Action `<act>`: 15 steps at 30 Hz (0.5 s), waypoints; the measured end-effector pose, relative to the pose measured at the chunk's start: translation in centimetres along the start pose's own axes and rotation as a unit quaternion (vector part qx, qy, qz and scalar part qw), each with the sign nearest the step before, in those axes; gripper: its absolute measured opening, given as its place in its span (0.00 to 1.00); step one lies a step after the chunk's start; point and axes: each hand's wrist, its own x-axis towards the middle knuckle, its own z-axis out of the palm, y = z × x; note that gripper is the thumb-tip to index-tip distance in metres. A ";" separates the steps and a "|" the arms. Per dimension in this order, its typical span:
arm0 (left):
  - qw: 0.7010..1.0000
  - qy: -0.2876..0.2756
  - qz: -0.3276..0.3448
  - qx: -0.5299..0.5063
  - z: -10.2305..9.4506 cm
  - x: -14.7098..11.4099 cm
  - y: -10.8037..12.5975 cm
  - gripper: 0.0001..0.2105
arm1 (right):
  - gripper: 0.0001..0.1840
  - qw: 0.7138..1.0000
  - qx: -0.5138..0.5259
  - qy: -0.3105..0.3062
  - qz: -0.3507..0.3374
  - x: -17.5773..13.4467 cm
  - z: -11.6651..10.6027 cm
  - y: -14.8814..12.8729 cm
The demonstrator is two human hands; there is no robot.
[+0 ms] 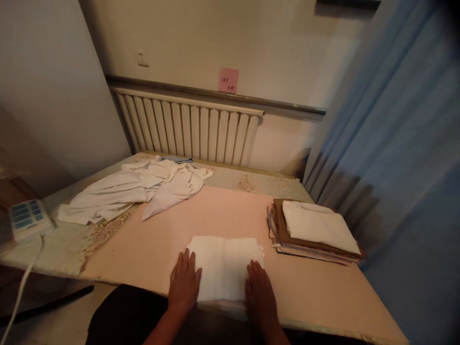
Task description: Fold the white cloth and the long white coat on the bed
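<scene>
A white folded cloth (226,268) lies flat on the pink board (230,213), close to the table's front edge. Along its left side rests my left hand (185,280), fingers stretched out and touching the edge. My right hand (260,292) lies on the right side of the same cloth with its fingers extended. Neither hand grips anything. To the right sits a stack of folded fabrics (280,232), mostly hidden under a brown piece, with another white folded cloth (319,223) on top.
Rumpled white garments (143,184) are heaped at the back left. A white power strip (28,218) with a cord stands at the left edge. Behind the table are a radiator (194,127) and a wall with a pink note (228,80). A blue curtain (381,143) hangs at right.
</scene>
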 end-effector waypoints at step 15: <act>0.930 -0.192 -0.192 -0.248 -4.2 2.7 -3.4 0.07 | 0.19 0.862 0.267 -0.069 0.426 3.5 -5.1 1.8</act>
